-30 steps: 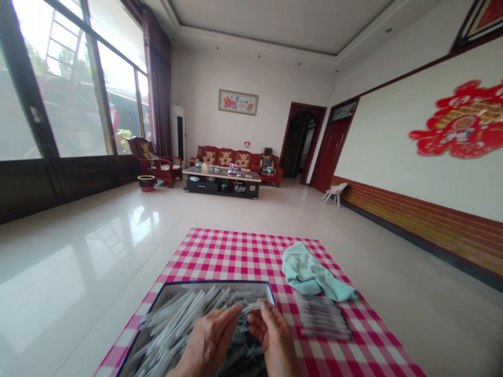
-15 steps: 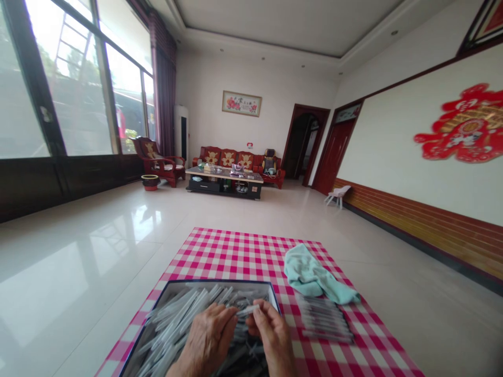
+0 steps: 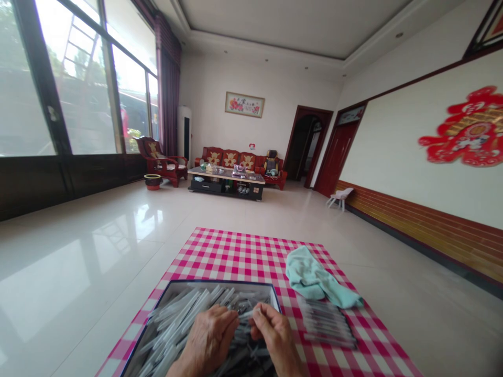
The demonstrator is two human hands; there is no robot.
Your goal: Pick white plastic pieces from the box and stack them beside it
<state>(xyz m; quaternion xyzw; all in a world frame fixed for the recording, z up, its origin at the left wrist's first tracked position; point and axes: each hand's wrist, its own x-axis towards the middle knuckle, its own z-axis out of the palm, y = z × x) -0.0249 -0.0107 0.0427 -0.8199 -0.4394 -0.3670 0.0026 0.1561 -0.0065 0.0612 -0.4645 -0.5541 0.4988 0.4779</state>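
Above an open box (image 3: 217, 282) with a dark blue rim, my left hand (image 3: 210, 335) and my right hand (image 3: 275, 332) face each other. Both have their fingers closed on a short, translucent plastic tube (image 3: 246, 314), which bridges the gap between them. Its exact kind is too blurred to tell, and the fingers cover its ends. Long translucent plastic tubes (image 3: 176, 319) lie heaped in the left part of the box, and darker thin pieces (image 3: 255, 356) lie under my hands. Right of the box, several translucent sticks with dark ends (image 3: 328, 322) lie side by side in a row.
A crumpled mint-green cloth (image 3: 314, 277) lies behind the row of sticks on the pink checked tablecloth (image 3: 236, 251). Farther off stand a low coffee table (image 3: 226, 183), a red wooden sofa (image 3: 231, 157), an armchair (image 3: 161, 162) and a small pale chair (image 3: 340, 198).
The whole view has shifted slightly to the right. My right hand has turned a little around the tube, less of which shows between the fingers. My left hand keeps its grip.
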